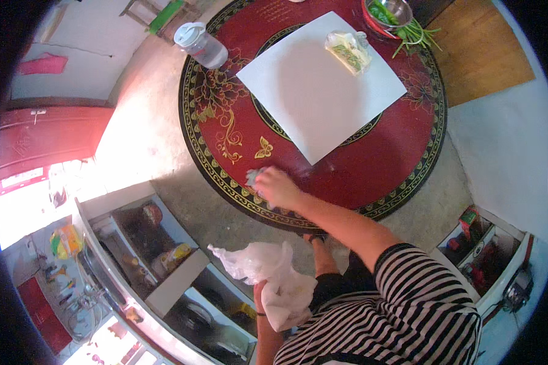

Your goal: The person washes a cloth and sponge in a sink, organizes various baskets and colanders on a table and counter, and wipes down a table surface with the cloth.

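Note:
My right hand (278,188) is closed over a grey cloth (254,176) on the near left edge of the round red table (370,178) with its gold pattern. Low in the view, my left hand (260,289) holds a white plastic bag (274,269) that hangs beside my body and hides most of the fingers. A large white sheet (319,100) lies on the table beyond my right hand. On its far right part rests a clear plastic bag with pale and green food (349,54).
A water bottle with a white lid (202,45) is at the table's left rim. A metal bowl in a red basket (388,13) holds green vegetables (411,35) at the far right. Open shelves (178,292) are at lower left; a cabinet (484,251) is at right.

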`<state>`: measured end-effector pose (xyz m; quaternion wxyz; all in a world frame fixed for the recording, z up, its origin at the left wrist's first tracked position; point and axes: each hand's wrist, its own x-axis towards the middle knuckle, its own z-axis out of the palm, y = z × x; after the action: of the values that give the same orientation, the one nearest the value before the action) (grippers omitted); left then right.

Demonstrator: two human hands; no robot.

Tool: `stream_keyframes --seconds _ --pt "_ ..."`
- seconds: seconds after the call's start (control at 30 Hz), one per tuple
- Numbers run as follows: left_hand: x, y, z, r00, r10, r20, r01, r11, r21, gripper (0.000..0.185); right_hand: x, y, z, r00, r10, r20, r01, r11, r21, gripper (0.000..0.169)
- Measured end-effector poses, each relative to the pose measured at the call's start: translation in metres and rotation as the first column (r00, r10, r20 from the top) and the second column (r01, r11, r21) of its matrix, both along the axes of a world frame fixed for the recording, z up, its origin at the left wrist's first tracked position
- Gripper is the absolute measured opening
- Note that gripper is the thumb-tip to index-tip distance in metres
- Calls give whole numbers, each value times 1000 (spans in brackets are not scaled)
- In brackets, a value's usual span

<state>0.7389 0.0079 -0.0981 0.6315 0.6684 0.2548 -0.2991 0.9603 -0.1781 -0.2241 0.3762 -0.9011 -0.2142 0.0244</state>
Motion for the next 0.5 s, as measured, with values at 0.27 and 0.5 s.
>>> stream_keyframes --seconds 0.27,0.5 --pt "-17 17 -34 999 -32 -38 36 993 115 24 42 -172 16 844 -327 425 487 799 -353 38" --pt "17 -28 -41 995 19 -102 -11 997 82 26 237 -223 -26 677 -488 550 696 667 -265 43"
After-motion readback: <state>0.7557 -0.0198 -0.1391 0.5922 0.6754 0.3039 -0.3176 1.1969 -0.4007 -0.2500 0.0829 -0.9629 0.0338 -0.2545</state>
